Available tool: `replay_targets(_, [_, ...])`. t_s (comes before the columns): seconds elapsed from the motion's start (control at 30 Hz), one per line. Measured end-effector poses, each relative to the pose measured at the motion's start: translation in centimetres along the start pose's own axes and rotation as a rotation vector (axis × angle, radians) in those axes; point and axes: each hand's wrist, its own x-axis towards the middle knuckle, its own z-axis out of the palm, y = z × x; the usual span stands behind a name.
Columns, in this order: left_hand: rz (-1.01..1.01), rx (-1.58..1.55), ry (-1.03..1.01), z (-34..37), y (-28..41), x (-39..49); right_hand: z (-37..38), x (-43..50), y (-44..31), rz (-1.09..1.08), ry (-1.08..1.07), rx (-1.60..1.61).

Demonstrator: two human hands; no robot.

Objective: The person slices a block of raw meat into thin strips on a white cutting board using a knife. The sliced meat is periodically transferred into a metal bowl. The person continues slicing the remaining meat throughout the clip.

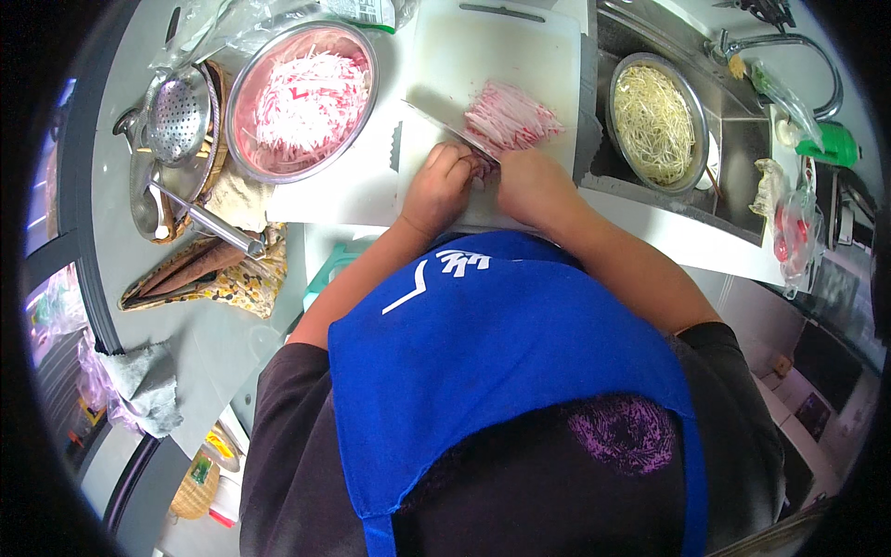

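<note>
A white cutting board point(536, 49) lies on the counter before me. My right hand point(532, 186) grips a kitchen knife point(438, 124), its blade slanting to the far left across the board. The handle is hidden in my fist. My left hand point(437, 186) has its fingers curled over a small piece of red-skinned vegetable point(480, 167), likely radish, right beside the blade and mostly covered by the fingers. Just beyond the blade rests a heap of thin pink-and-white vegetable strips point(511, 115). Left of the board, a metal bowl point(234, 118) holds a mound of similar shreds point(310, 104).
In the sink point(741, 160) at right sits a metal bowl point(702, 132) of pale yellow shreds, below a faucet point(832, 69). At left are a perforated ladle point(179, 115) with a metal handle, a basket point(216, 167) and a patterned fabric pouch point(243, 285). Plastic bags point(243, 35) lie at the back left.
</note>
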Motion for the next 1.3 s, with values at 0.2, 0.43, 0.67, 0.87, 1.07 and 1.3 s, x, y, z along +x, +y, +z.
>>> replay_targets(0.2, [0.015,0.046,0.011,-0.08,0.03,-0.01,0.11,0.13,0.11,0.005,-0.068,-0.042])
replay_targets(0.43, [0.008,0.017,0.010,-0.17,-0.07,0.05,-0.07,0.00,0.02,0.002,-0.085,-0.052])
replay_targets(0.67, [-0.012,0.040,0.003,-0.15,0.05,0.00,0.03,0.28,0.10,-0.031,-0.013,-0.010])
replay_targets(0.87, [-0.018,0.011,-0.013,-0.16,-0.01,-0.13,-0.11,0.41,0.21,0.005,-0.073,-0.021])
replay_targets(1.07, [-0.025,-0.001,0.017,-0.09,-0.09,0.02,-0.27,0.86,0.15,0.002,-0.092,-0.032])
replay_targets(1.3, [-0.024,0.017,0.031,-0.24,0.07,-0.06,-0.08,0.48,0.59,-0.013,-0.090,-0.071])
